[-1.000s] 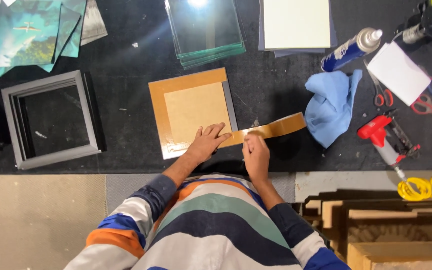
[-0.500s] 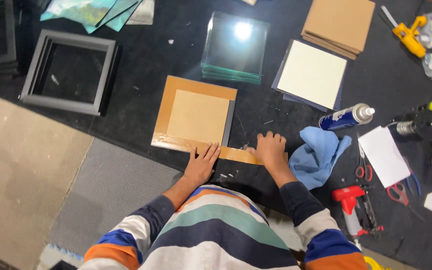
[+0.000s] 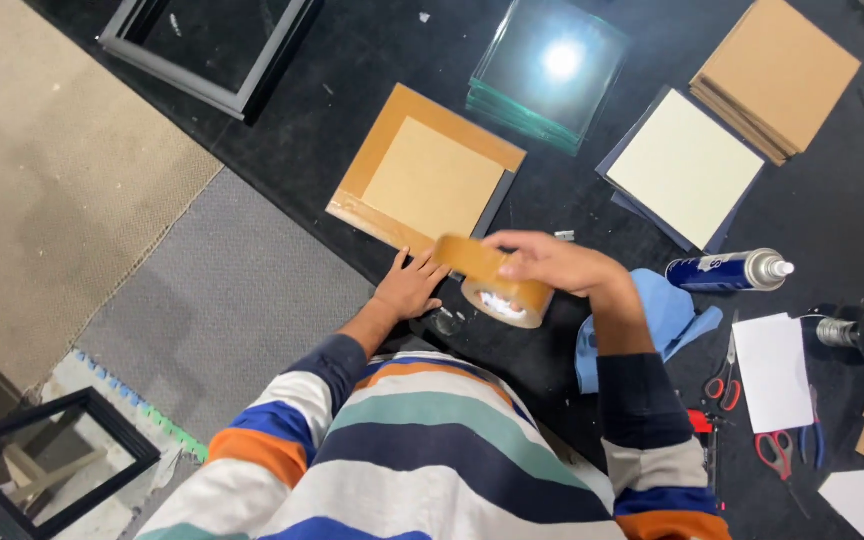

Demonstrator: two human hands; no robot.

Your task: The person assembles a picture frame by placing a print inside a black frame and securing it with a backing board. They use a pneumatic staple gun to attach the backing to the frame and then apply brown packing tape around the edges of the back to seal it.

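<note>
A square frame backing (image 3: 430, 176), pale board edged with brown tape, lies on the black table (image 3: 352, 110). My left hand (image 3: 409, 285) rests flat on the table at the backing's near corner, fingers spread. My right hand (image 3: 555, 262) holds a roll of brown packing tape (image 3: 504, 291) just above the table, to the right of the left hand. A short strip of tape runs from the roll toward the backing's near edge.
A stack of glass panes (image 3: 550, 70), a cream board on dark sheets (image 3: 685, 166), cardboard squares (image 3: 777, 72), a blue spray can (image 3: 730, 269), a blue cloth (image 3: 664, 320), red scissors (image 3: 778, 452) and a black frame (image 3: 207, 45) lie around. Grey and beige mats (image 3: 112, 230) are at left.
The view swung leftward over the table. My right hand lifted off the strip and now holds the tape roll raised above the table; my left hand stays by the backing's near edge.
</note>
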